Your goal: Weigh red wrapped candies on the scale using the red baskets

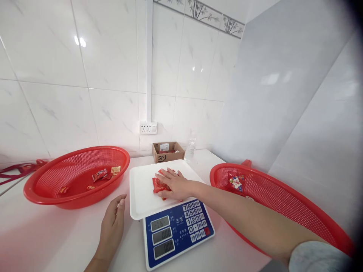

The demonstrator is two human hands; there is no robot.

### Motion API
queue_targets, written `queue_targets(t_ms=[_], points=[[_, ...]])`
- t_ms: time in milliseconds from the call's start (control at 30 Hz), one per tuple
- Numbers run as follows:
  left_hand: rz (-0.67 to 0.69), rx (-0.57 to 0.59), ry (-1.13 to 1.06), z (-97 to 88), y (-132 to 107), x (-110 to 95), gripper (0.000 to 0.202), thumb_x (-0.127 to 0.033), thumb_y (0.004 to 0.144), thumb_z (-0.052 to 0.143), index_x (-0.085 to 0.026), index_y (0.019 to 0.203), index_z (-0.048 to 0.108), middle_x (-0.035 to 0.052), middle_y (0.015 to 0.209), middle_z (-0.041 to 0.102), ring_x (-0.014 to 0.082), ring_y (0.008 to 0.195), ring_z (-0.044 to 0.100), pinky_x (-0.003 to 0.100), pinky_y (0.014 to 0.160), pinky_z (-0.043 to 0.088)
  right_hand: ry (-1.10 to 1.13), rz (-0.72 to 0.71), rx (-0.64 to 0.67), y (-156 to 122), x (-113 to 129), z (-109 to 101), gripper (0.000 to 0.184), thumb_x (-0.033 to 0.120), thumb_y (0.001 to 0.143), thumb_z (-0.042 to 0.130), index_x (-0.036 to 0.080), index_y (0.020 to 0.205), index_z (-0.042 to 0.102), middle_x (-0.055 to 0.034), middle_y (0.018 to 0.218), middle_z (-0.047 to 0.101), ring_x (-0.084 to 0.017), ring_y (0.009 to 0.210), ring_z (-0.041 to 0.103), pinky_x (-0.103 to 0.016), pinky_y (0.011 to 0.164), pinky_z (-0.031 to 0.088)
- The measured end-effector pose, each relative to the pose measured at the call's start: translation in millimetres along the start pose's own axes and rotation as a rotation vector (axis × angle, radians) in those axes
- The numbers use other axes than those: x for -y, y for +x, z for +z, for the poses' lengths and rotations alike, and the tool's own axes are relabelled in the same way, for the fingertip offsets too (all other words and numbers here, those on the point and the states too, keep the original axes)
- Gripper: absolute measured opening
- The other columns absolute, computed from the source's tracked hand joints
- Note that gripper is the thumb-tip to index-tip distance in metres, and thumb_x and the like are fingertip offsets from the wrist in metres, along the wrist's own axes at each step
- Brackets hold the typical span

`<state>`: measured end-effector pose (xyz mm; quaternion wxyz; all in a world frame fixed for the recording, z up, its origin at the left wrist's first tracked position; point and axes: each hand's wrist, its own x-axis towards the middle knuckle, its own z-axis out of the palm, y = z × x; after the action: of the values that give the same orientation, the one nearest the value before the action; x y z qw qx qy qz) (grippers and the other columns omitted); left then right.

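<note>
White counter (34, 234): runs beneath everything central, giving me one flat level to work on.
Right-hand red basket (283, 192): just beside my forearm, probably set there for easy reach; I cannot see what its base rests on.
Left-hand red basket (56, 177): on the counter, apart from the other, likely so the two lots don't mix.
Blue-and-white scale (178, 226): between the baskets, its keypad and readouts turned my way, presumably so I can read them; the lower two readouts show zeros.
White pan (144, 185): on top of the scale.
Cardboard box (170, 155): behind the pan, near the wall, seemingly out of my way.
Clear bottle (191, 145): upright, just beside the box.
Right grip (178, 185): spread wide, palm down over the red packets, touching rather than closed round them.
Left grip (113, 219): beside the pan, loosely curled, nothing seen in it; how closed, I cannot tell.
Red packets (159, 185): on the pan, near its middle, partly under my fingers; a central spot should keep them from sliding off.
</note>
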<state>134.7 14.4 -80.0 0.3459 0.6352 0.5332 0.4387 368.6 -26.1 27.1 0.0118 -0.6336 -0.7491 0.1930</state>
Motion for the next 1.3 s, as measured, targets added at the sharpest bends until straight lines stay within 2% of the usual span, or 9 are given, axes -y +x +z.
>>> queue_targets(t_ms=[167,367,467,733,833,933,1033,1133,1300], points=[[0.001,-0.002,-0.008,-0.6,0,0,0.052,-0.06,0.082,0.034,-0.022,0.11,0.056,0.0095,0.12,0.058,0.0296,0.11,0.054,0.044,0.091,0.045,0.025,0.026,-0.077,19,-9,-2,0.092,0.078,0.077,0.026,0.023,0.148,0.007,-0.0099,0.156,0.0,-0.031,0.141,-0.008,-0.06,0.108,-0.001],[0.036,0.0,0.001,-2.0,2,2,0.049,-0.058,0.082,0.037,-0.022,0.108,0.058,0.0095,0.117,0.061,0.0294,0.107,0.057,0.042,0.087,0.048,0.028,-0.012,-0.138,24,-12,4,0.08,0.07,0.083,0.028,0.017,0.143,0.031,-0.0152,0.149,0.029,-0.032,0.139,0.016,-0.06,0.108,0.004],[0.042,-0.003,-0.009,-1.2,2,3,0.048,-0.058,0.082,0.037,-0.022,0.107,0.058,0.0093,0.116,0.061,0.0294,0.107,0.057,0.042,0.086,0.049,0.047,-0.027,-0.169,20,-12,2,0.077,0.069,0.084,0.03,0.019,0.143,0.031,-0.0153,0.147,0.033,-0.03,0.135,0.026,-0.056,0.109,0.008],[0.037,-0.002,-0.03,0.4,0,3,0.048,-0.057,0.083,0.038,-0.023,0.11,0.057,0.0091,0.119,0.059,0.0298,0.109,0.056,0.043,0.087,0.048,0.106,-0.036,-0.123,1,-23,-8,0.079,0.07,0.083,0.031,0.019,0.143,0.031,-0.0145,0.146,0.034,-0.031,0.137,0.023,-0.05,0.11,0.019],[0.003,0.006,-0.021,0.4,0,2,0.05,-0.059,0.083,0.036,-0.023,0.112,0.055,0.0092,0.122,0.057,0.03,0.111,0.055,0.043,0.089,0.047,0.128,-0.011,-0.186,-23,-23,-15,0.077,0.068,0.085,0.028,0.02,0.145,0.026,-0.0121,0.151,0.025,-0.029,0.139,0.017,-0.049,0.11,0.019],[-0.012,0.012,-0.016,0.2,0,1,0.051,-0.059,0.083,0.035,-0.023,0.113,0.055,0.0094,0.123,0.056,0.0298,0.112,0.054,0.044,0.091,0.045,0.132,0.024,-0.235,-60,-21,-21,0.07,0.064,0.086,0.033,0.024,0.144,0.028,-0.0073,0.151,0.027,-0.026,0.139,0.019,-0.047,0.112,0.019],[0.002,0.006,-0.018,-0.4,0,0,0.051,-0.059,0.083,0.035,-0.022,0.112,0.055,0.0096,0.123,0.057,0.0298,0.112,0.054,0.044,0.093,0.045,0.128,0.144,-0.199,-103,-24,-17,0.067,0.06,0.086,0.039,0.029,0.144,0.027,-0.0029,0.152,0.024,-0.026,0.141,0.015,-0.047,0.113,0.017],[0.002,0.007,-0.01,-0.9,0,0,0.051,-0.059,0.082,0.035,-0.022,0.11,0.056,0.0091,0.121,0.058,0.0295,0.111,0.055,0.043,0.091,0.046,0.137,0.339,-0.188,-144,-34,2,0.071,0.058,0.082,0.049,0.033,0.144,0.025,0.0015,0.154,0.017,-0.027,0.141,0.015,-0.047,0.113,0.019],[-0.024,-0.004,0.014,-0.9,1,1,0.052,-0.059,0.082,0.034,-0.023,0.111,0.056,0.0087,0.124,0.057,0.0307,0.117,0.05,0.045,0.093,0.045,0.158,0.494,-0.279,-190,-58,49,0.065,0.052,0.085,0.046,0.036,0.144,0.024,0.0033,0.151,0.026,-0.026,0.138,0.025,-0.044,0.111,0.025]])
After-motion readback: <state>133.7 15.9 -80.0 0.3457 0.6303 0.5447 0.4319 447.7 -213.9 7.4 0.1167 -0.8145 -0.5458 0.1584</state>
